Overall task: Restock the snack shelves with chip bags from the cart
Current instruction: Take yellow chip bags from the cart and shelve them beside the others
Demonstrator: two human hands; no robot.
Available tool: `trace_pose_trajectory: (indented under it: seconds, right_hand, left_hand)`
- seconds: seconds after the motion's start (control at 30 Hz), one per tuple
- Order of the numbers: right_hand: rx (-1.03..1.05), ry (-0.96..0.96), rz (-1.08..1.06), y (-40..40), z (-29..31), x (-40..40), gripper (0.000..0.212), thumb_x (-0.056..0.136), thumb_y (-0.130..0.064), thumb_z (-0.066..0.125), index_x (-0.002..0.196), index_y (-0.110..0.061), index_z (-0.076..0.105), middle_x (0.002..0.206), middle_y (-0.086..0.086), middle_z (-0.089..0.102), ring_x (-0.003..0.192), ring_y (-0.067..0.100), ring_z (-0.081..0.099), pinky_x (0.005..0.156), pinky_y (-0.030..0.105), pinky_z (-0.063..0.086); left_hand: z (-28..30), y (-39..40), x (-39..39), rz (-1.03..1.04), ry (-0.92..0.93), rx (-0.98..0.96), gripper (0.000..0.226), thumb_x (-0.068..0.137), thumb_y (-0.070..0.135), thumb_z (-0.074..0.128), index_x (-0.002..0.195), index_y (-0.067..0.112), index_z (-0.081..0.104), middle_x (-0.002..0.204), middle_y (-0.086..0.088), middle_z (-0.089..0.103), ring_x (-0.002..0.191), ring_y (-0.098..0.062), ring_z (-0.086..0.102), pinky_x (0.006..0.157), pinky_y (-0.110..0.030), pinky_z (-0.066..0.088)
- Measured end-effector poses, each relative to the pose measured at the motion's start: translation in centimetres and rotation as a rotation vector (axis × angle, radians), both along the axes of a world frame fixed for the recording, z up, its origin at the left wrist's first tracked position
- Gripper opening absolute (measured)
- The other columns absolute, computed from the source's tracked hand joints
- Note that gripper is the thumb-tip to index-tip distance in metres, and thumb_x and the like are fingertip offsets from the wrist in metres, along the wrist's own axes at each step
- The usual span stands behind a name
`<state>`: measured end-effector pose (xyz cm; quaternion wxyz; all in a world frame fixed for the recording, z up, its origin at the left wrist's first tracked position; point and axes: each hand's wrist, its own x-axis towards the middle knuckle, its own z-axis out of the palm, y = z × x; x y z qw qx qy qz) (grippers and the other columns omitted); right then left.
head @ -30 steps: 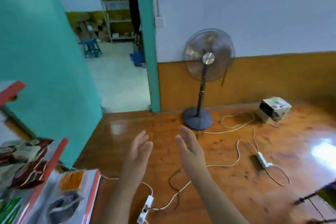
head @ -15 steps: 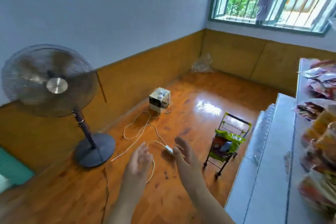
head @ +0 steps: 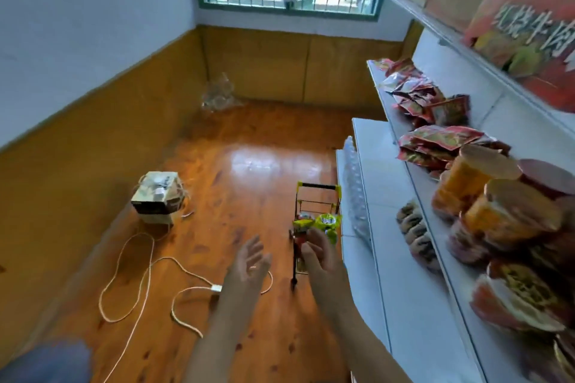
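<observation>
A small black-and-yellow cart (head: 317,196) stands on the wooden floor beside the white shelf unit (head: 404,274). Green and yellow chip bags (head: 323,222) fill its basket. My right hand (head: 320,253) is stretched out in front of the cart with relaxed fingers and overlaps its lower part; it holds nothing. To its left my left hand (head: 250,261) is held out, open palm up, above the floor. Red snack bags (head: 435,140) and orange tubs (head: 485,196) lie on the middle shelf at the right.
A white cable (head: 140,274) with an adapter loops across the floor at the left. A small box (head: 155,196) stands by the wall. Crumpled clear plastic (head: 217,93) lies in the far corner under the window. Cartons sit on the top shelf (head: 529,19).
The view has swung right from the doorway and fan to the shelves and cart. Both hands stay held out, open, and now reach nearer the cart.
</observation>
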<state>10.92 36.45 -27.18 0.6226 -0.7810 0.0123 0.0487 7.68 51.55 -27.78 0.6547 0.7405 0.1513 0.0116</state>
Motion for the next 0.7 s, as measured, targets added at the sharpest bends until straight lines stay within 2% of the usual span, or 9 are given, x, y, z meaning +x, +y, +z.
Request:
trace_pose_trajectory:
  seconds: [0.07, 0.17, 0.23, 0.3, 0.4, 0.53, 0.6, 0.7]
  right_hand:
    - [-0.030, 0.054, -0.097, -1.3, -1.5, 2.3, 0.042, 0.099, -0.033, 0.055, 0.140, -0.029, 0.049, 0.130, -0.011, 0.058, 0.118, 0.005, 0.056, 0.092, 0.020, 0.048]
    - [-0.022, 0.129, -0.191, -3.1, -4.4, 6.9, 0.041, 0.099, -0.028, 0.054, 0.140, -0.025, 0.048, 0.130, -0.008, 0.058, 0.120, 0.009, 0.055, 0.080, 0.008, 0.045]
    - [-0.021, 0.181, -0.219, -3.8, -6.7, 10.6, 0.041, 0.099, -0.026, 0.054, 0.140, -0.023, 0.047, 0.129, -0.006, 0.058, 0.119, 0.011, 0.055, 0.073, 0.005, 0.044]
    - [-0.019, 0.224, -0.233, -4.5, -9.5, 14.9, 0.039, 0.099, -0.025, 0.055, 0.137, -0.023, 0.049, 0.127, -0.005, 0.059, 0.119, 0.011, 0.056, 0.074, 0.007, 0.045]
    - [-0.032, 0.310, -0.256, -5.5, -12.9, 22.2, 0.040, 0.097, -0.025, 0.057, 0.137, -0.024, 0.049, 0.128, -0.004, 0.060, 0.117, 0.011, 0.057, 0.083, 0.016, 0.049]
    - [-0.121, 0.442, -0.207, -6.4, -17.7, 31.2, 0.044, 0.096, -0.025, 0.059, 0.138, -0.024, 0.047, 0.129, -0.005, 0.057, 0.114, 0.011, 0.057, 0.074, 0.011, 0.045]
    - [-0.214, 0.476, -0.130, -6.5, -20.7, 35.2, 0.050, 0.093, -0.029, 0.061, 0.140, -0.026, 0.046, 0.135, -0.005, 0.056, 0.118, 0.011, 0.057, 0.086, 0.022, 0.051]
    - [-0.409, 0.482, 0.027, -5.9, -25.7, 40.3, 0.060, 0.091, -0.032, 0.061, 0.146, -0.025, 0.039, 0.146, -0.003, 0.048, 0.130, 0.015, 0.049, 0.104, 0.031, 0.044]
  left_hand:
    - [-1.4, -0.1, 3.2, -0.074, 0.046, 0.031, 0.066, 0.082, 0.062, 0.059, 0.140, 0.035, 0.046, 0.132, 0.014, 0.055, 0.117, -0.002, 0.055, 0.080, -0.014, 0.045]
    - [-4.1, -0.8, 9.2, -0.141, 0.101, 0.076, 0.047, 0.094, 0.050, 0.057, 0.138, 0.039, 0.043, 0.129, 0.016, 0.053, 0.117, -0.007, 0.054, 0.082, -0.019, 0.044]
    - [-6.5, -1.1, 13.3, -0.151, 0.142, 0.077, 0.044, 0.096, 0.044, 0.055, 0.138, 0.038, 0.044, 0.128, 0.015, 0.052, 0.116, -0.008, 0.053, 0.085, -0.022, 0.044]
    - [-9.0, -1.3, 17.8, -0.169, 0.188, 0.144, 0.046, 0.096, 0.042, 0.056, 0.140, 0.035, 0.045, 0.130, 0.013, 0.054, 0.118, -0.009, 0.055, 0.087, -0.024, 0.044]
    - [-12.8, -1.8, 25.1, -0.204, 0.273, 0.262, 0.046, 0.096, 0.040, 0.060, 0.139, 0.036, 0.045, 0.129, 0.012, 0.055, 0.121, -0.011, 0.055, 0.089, -0.024, 0.043]
    - [-18.4, -2.2, 33.8, -0.245, 0.448, 0.426, 0.056, 0.094, 0.041, 0.062, 0.146, 0.032, 0.042, 0.140, 0.007, 0.054, 0.126, -0.012, 0.052, 0.101, -0.032, 0.047]
    - [-21.3, -2.2, 37.2, -0.265, 0.487, 0.489, 0.059, 0.094, 0.044, 0.061, 0.147, 0.031, 0.040, 0.144, 0.006, 0.051, 0.129, -0.012, 0.050, 0.104, -0.032, 0.046]
    - [-26.3, -2.3, 41.2, -0.291, 0.536, 0.547, 0.060, 0.093, 0.041, 0.061, 0.148, 0.029, 0.039, 0.145, 0.004, 0.048, 0.133, -0.015, 0.047, 0.107, -0.031, 0.042]
